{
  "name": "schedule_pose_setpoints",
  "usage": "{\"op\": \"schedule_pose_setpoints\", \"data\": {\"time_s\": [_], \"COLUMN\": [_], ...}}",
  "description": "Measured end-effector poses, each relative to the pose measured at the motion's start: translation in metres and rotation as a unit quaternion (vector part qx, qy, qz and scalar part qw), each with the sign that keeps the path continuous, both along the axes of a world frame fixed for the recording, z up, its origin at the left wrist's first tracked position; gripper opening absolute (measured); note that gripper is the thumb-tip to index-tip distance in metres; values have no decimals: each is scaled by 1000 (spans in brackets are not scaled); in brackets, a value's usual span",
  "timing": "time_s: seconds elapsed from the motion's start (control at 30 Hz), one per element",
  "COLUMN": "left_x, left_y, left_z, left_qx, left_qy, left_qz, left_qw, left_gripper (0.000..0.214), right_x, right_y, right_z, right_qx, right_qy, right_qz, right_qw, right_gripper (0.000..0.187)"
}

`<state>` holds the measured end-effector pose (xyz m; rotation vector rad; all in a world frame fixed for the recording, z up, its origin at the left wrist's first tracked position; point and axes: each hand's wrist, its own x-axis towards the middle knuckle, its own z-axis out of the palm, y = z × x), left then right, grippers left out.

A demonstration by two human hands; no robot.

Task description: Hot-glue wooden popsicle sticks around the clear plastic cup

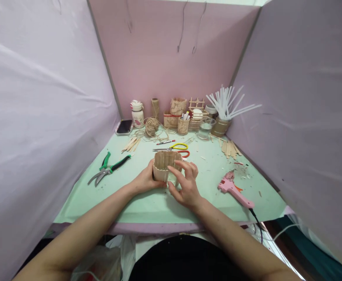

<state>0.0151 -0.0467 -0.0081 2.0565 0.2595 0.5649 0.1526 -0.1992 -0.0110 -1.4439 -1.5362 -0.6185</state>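
A round cup-like holder made of light wooden craft sticks (160,174) stands near the middle of the table, its mouth facing up. A pale see-through patch shows low on its front wall. My left hand (146,178) is wrapped round its left side, with the thumb along the bottom front. At its right side is my right hand (186,183), fingers spread, the fingertips at the rim and front wall. Whether they press on it I cannot tell. Just behind the holder lie yellow-handled scissors (179,146) and a red-handled tool (185,153), partly hidden.
Green-handled pruning shears (108,169) lie left; a pink glue gun (235,193) with a black cord lies right. Craft sticks (230,148), a twine ball (151,127), a glass of water (206,128), a phone (124,127) and a jar of white glue sticks (221,127) stand or lie behind.
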Motion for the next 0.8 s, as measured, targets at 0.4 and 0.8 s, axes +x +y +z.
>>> {"op": "schedule_pose_setpoints", "data": {"time_s": [0.4, 0.8], "left_x": [-5, -12], "left_y": [27, 16], "left_z": [15, 1], "left_qx": [-22, 47], "left_qy": [75, 59], "left_qz": [-91, 24], "left_qw": [993, 997], "left_gripper": [104, 124], "right_x": [6, 58], "right_y": [-15, -53], "right_z": [1, 22], "right_qx": [123, 138], "right_qy": [77, 58], "right_qz": [7, -110], "right_qw": [989, 983], "right_gripper": [43, 28]}}
